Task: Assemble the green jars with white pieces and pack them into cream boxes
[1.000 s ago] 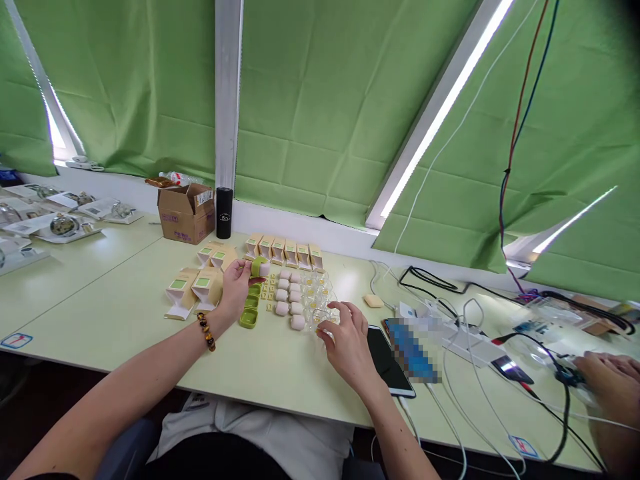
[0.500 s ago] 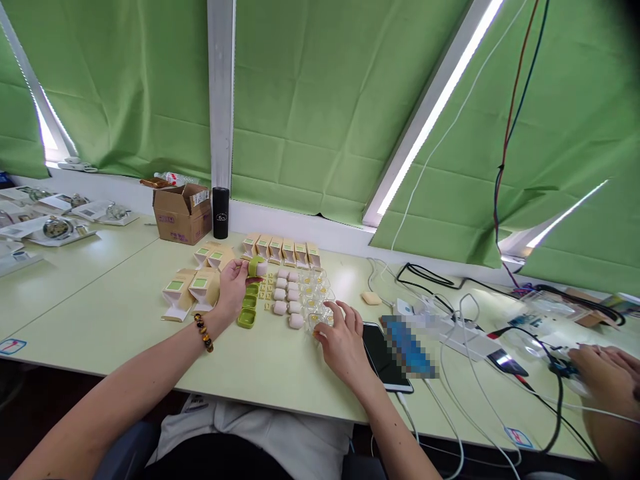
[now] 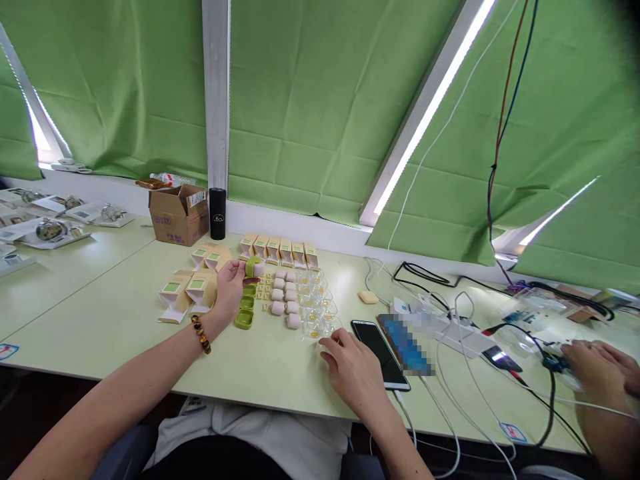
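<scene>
My left hand (image 3: 229, 288) is closed around a green holder with a pale pink rounded block (image 3: 253, 267) in it, raised over the table. Below it stands a column of square green holders (image 3: 245, 319). Tiny yellow pieces (image 3: 265, 288) lie beside them, then rows of pale pink blocks (image 3: 293, 322). Further right are rows of clear plastic cups (image 3: 313, 318) with yellow spots inside. My right hand (image 3: 353, 367) hovers just in front of the nearest cups, thumb and index finger apart, with nothing visible between them.
Small folded cartons (image 3: 200, 290) stand to the left and behind. A cardboard box (image 3: 179, 217) and black tumbler (image 3: 217, 213) are at the back. A phone (image 3: 380, 353), power strip (image 3: 463, 333) and tangled cables lie right. Another person's hands (image 3: 600, 367) work at the far right.
My right hand has drawn back from the clear cups towards the front edge. My left hand keeps the green holder and pink block in about the same place. The view has shifted slightly.
</scene>
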`<state>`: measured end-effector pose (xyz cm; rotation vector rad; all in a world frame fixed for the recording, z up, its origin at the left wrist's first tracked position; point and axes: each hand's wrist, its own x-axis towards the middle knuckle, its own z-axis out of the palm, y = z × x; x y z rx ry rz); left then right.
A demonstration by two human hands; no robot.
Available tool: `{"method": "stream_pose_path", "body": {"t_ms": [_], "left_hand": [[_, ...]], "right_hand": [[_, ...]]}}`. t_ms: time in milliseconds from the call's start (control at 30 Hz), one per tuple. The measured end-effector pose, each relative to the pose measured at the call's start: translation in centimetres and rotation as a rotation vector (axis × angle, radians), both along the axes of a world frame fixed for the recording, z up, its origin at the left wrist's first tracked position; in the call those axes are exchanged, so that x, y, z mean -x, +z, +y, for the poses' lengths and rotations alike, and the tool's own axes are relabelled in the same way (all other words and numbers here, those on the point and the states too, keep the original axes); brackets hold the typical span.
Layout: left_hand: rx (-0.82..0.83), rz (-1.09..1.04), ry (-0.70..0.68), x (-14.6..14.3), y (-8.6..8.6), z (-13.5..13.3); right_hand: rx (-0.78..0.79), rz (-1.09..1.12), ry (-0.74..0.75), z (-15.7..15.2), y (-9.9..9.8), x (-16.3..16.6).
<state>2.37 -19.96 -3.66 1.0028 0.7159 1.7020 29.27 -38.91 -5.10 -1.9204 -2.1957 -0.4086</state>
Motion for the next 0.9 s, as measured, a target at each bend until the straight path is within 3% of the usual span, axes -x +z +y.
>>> {"method": "stream_pose_path", "body": {"t_ms": [133,367,500,600,733,833,900], "left_hand": [[0.008,0.008,0.004,-0.1,0.1,0.0],[0.011,0.003,-0.007,-0.1,0.2,-0.1],[0.014,-0.027,-0.028,-0.2,0.3,-0.4],[0.031,-0.042,-0.091,-0.5,0.4,-0.9],[0.104,-0.056,-0.245,-0.8,0.8,-1.8],[0.16,-0.055,-0.365,-0.9,1.1,-2.4],[0.172,-0.046,-0.422,-0.9,1.3,-2.8]], "right_hand": [[0.071,-0.04,-0.029,-0.2,-0.3,0.9],[0.057,-0.052,-0.031,0.6,-0.4,1.0],[0.019,0.027,-0.007,0.0,1.4,1.1],[-0.161,0.176,0.084,0.3,4.0,2.1],[-0.377,0.461,0.324,3.9,6.2,4.8],[-0.406,0.686,0.426,8.2,5.5,7.2],[-0.333,0.856,0.47,10.6,4.4,8.4]]}}
